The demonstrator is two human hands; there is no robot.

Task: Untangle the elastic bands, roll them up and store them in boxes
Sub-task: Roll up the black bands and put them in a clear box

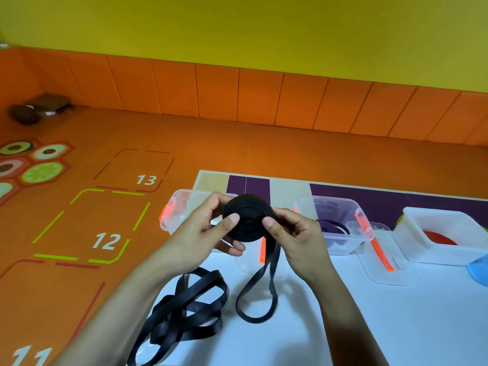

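From the head view, I hold the black roll (248, 219) of elastic band up above the worktop (396, 326), between both hands. My left hand (200, 231) grips its left side, thumb pressed on the face and fingers curled behind. My right hand (298, 236) pinches the right edge, thumb on the front. The roll's loose tail (257, 299) hangs down from it and loops on the worktop just below my hands. A tangled heap of black band (190, 310) lies under my left forearm (near the worktop's left edge). Behind my left hand stands a clear box (182, 192). To the right of my right hand another clear box (343, 245) holds a purple roll (331, 227), and further right a white box (435, 254) holds a red roll (439, 237).
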